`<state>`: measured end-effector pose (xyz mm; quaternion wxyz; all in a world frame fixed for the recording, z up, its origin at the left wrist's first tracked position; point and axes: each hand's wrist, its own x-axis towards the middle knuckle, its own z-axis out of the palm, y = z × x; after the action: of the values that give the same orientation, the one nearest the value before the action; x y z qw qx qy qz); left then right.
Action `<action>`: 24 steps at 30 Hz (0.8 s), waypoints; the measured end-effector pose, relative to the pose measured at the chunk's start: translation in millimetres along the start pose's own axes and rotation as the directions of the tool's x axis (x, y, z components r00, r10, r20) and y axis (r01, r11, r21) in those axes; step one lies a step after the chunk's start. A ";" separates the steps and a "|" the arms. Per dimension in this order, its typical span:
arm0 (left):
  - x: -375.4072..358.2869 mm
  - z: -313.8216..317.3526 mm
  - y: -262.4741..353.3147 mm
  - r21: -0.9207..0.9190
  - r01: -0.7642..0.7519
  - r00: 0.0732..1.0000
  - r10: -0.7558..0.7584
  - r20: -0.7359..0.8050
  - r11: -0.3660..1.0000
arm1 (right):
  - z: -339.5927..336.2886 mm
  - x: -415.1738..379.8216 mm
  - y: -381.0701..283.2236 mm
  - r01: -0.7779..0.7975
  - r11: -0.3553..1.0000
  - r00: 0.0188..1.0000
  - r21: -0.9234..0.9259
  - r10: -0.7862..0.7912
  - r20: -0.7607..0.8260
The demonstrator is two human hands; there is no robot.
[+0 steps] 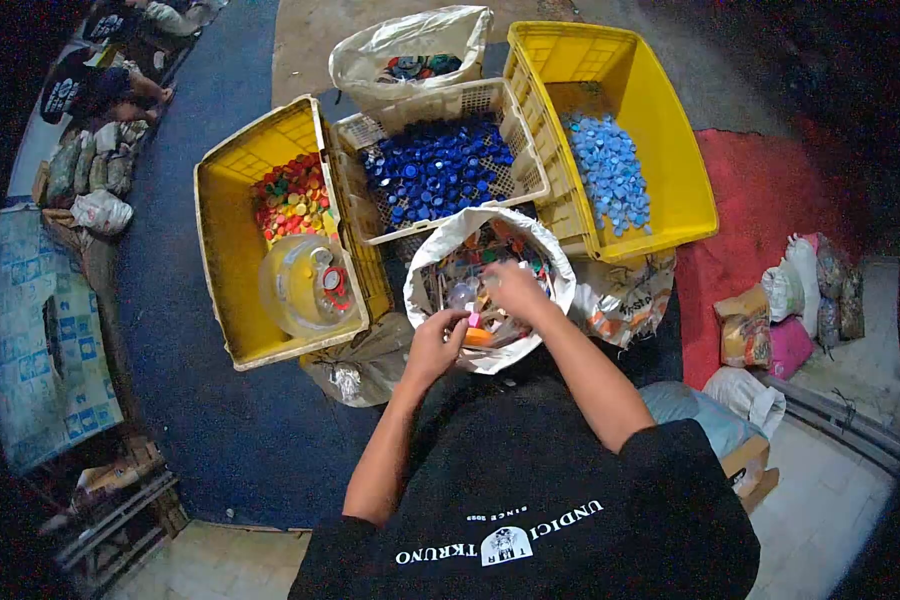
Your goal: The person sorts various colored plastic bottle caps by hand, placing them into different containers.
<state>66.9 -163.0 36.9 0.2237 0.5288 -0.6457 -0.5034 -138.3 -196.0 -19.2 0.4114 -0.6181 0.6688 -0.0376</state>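
A white sack [560,270] with a rolled rim stands open in front of me, full of mixed small plastic pieces, an orange piece [478,337] and a pink piece [473,320] among them. At its near left rim is my left hand [436,347], fingers curled and pressed together; whatever they pinch is too small to name. My right hand [520,292] reaches over the right side of the sack into the pieces. Its fingertips are blurred and partly hidden, so their grip does not show.
A pale basket [525,150] of dark blue caps stands behind the sack. Yellow crates flank it: the left crate [220,240] holds red and yellow caps and a clear tub [282,285], the right crate [670,190] light blue caps. Another sack [355,65] stands at the back.
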 end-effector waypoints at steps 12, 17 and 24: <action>120.1 40.0 -11.2 0.244 -0.299 0.886 0.174 0.430 0.922 | 119.0 -23.7 -12.5 -0.008 0.953 0.875 -0.303 0.153 0.460; 122.6 96.9 -86.1 0.460 -0.506 0.703 0.040 0.710 0.730 | 49.7 -54.9 -40.3 0.130 0.916 0.939 -0.379 0.009 0.344; 100.7 77.5 -76.3 0.605 -0.589 0.624 -0.173 0.762 0.535 | 15.9 4.2 41.9 -0.208 0.970 0.971 -0.128 0.221 0.095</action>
<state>3.8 -217.4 -85.8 -0.2701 0.2182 -0.8955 -0.2783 -161.8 -182.6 -55.2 0.4118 -0.5661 0.7095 0.0803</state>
